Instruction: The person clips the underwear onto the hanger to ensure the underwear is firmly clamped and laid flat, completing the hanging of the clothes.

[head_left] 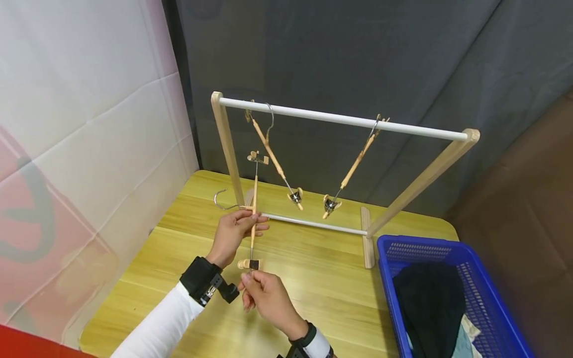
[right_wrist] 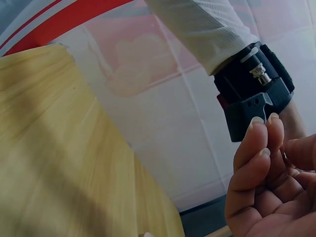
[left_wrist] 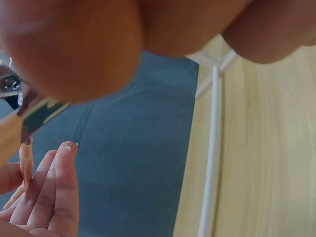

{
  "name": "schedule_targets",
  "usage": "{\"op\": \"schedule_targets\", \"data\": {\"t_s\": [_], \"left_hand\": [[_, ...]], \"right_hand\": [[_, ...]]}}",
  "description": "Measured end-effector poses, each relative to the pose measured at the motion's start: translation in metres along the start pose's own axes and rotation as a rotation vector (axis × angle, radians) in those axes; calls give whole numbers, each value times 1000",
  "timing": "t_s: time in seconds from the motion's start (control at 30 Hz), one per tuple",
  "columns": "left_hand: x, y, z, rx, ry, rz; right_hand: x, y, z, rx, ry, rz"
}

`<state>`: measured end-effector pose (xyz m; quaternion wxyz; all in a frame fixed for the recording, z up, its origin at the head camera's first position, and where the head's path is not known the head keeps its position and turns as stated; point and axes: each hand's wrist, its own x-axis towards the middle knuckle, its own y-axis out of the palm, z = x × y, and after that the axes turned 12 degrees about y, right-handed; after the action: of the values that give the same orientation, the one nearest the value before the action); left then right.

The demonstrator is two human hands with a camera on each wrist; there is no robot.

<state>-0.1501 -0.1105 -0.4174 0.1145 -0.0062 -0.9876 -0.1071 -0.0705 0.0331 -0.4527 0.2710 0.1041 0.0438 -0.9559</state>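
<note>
Fingers drawn narrow, our left hand (head_left: 234, 232) pinches the hanger (head_left: 254, 194) mid-bar; our right hand (head_left: 269, 297) pinches its near end, beside the clip (head_left: 243, 264). We hold it over the desk's (head_left: 331, 283) left half; desk surface stretches from there to the basket (head_left: 421, 240) at the right edge.

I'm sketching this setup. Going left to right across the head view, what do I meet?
Pale wall sheet → held hanger → first hanging hanger → second hanging hanger → blue basket → brown sheet.
</note>
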Motion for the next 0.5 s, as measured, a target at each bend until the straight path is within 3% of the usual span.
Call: {"op": "schedule_targets", "data": {"t_s": [0.3,0.5], "left_hand": [[-8,-2,19,42,-38,53],[-13,-2,29,81,-93,107]], "right_hand": [[-5,2,-21,-27,38,-11],[-8,5,-35,-169,62,-53]]}}
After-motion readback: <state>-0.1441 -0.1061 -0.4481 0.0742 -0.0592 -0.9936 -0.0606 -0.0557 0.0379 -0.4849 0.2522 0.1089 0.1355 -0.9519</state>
